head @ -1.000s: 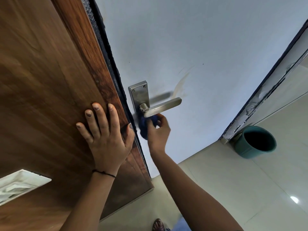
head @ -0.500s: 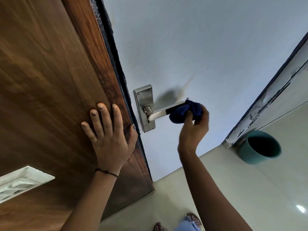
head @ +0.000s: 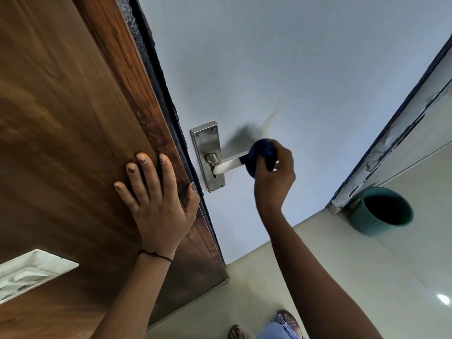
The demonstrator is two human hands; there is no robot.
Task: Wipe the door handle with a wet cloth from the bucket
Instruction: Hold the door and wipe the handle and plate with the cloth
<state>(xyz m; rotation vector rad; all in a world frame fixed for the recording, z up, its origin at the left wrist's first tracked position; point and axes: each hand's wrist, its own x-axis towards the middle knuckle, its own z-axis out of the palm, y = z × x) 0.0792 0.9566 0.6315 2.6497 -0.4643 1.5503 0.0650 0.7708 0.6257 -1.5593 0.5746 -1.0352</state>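
Note:
A steel lever door handle [head: 228, 165] juts from its backplate [head: 207, 152] on the pale door face. My right hand [head: 276, 177] is shut on a dark blue cloth [head: 260, 154], which wraps the outer end of the lever and hides its tip. My left hand [head: 156, 194] lies flat with fingers spread on the brown wooden door [head: 73, 143], its thumb at the door's edge. A teal bucket [head: 381, 211] stands on the floor at the right, against the door frame; its inside looks dark.
The pale tiled floor [head: 342, 277] spreads below. A door frame [head: 391, 133] with chipped paint runs diagonally at the right. My feet in sandals [head: 286, 319] show at the bottom edge. A white moulded panel [head: 29, 272] sits low on the wooden door.
My right hand carried the cloth from under the handle's base, near the backplate, out to the lever's outer end, where it now wraps it. My left hand stayed flat on the door.

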